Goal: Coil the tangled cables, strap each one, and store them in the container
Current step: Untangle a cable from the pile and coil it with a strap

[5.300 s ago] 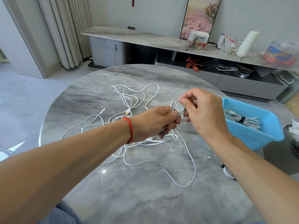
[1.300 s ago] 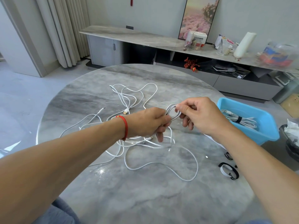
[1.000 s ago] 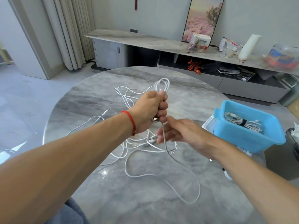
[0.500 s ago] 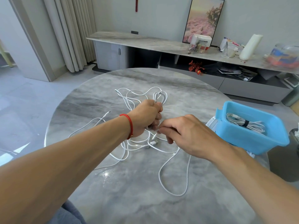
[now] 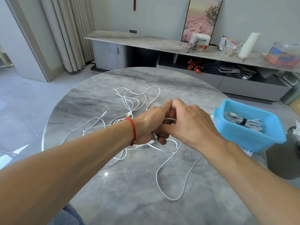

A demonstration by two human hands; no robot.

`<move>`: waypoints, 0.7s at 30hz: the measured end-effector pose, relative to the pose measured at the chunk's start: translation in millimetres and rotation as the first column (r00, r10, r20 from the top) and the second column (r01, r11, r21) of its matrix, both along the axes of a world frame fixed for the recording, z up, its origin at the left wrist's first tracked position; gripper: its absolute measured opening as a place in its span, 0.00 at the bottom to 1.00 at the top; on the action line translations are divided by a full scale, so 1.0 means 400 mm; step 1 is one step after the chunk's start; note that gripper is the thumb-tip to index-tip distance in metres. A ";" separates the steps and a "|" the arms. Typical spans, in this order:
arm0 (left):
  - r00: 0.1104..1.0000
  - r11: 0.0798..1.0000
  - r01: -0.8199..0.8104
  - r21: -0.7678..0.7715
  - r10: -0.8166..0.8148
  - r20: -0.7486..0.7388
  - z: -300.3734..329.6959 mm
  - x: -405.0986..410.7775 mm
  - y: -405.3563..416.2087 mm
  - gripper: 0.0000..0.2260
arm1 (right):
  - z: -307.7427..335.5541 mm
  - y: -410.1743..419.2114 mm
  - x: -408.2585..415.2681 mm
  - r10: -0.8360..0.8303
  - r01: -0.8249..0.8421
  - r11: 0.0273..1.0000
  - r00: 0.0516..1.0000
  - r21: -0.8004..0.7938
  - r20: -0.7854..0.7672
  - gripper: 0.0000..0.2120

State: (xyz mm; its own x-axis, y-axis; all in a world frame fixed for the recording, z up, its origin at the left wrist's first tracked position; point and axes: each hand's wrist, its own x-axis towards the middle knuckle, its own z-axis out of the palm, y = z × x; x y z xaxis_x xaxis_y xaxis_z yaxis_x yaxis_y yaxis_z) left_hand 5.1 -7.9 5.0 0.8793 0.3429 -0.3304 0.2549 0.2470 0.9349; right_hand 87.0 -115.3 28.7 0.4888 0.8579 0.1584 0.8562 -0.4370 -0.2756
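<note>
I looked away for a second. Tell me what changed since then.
The right hand let go of the trailing cable and came up against the left hand, closing on the coil there. The loose tail drew nearer. The blue container and its strapped cable stayed put.

White cables [image 5: 138, 101], light blue container [image 5: 248, 137], grey veined marble surface [image 5: 129, 184], red wristband [image 5: 133, 130], black strap [image 5: 243, 122] on the white coil.

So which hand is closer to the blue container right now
Right. The right hand is between the left hand and the blue container, just short of its near wall. The left hand, gripping the coiled cable, sits farther away toward the table's middle.
</note>
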 end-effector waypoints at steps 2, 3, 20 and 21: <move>1.000 0.998 0.026 0.062 -0.026 -0.008 -0.002 0.001 -0.007 0.26 | -0.002 -0.001 0.006 -0.057 0.058 0.998 0.998 -0.034 0.039 0.29; 0.998 0.990 0.057 0.125 -0.056 -0.014 -0.006 0.000 -0.008 0.26 | -0.002 -0.004 0.012 -0.069 0.069 0.996 0.998 -0.049 0.016 0.29; 0.978 0.557 0.201 0.805 -0.064 -0.200 -0.051 -0.010 0.052 0.27 | -0.015 -0.063 0.134 0.124 -0.109 0.985 0.986 0.131 -0.112 0.06; 0.983 0.558 0.178 0.810 -0.057 -0.177 -0.053 -0.005 0.050 0.26 | -0.017 -0.057 0.133 0.102 -0.069 0.977 0.982 0.202 -0.157 0.07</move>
State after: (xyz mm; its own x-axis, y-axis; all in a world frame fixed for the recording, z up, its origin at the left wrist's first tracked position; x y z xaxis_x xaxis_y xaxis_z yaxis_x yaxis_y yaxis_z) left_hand 3.3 12.3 -16.3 0.9078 0.4148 -0.0623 0.3437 -0.6504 0.6774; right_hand 140.1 -138.0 21.8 0.4485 0.8583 0.2494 0.8232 -0.2880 -0.4892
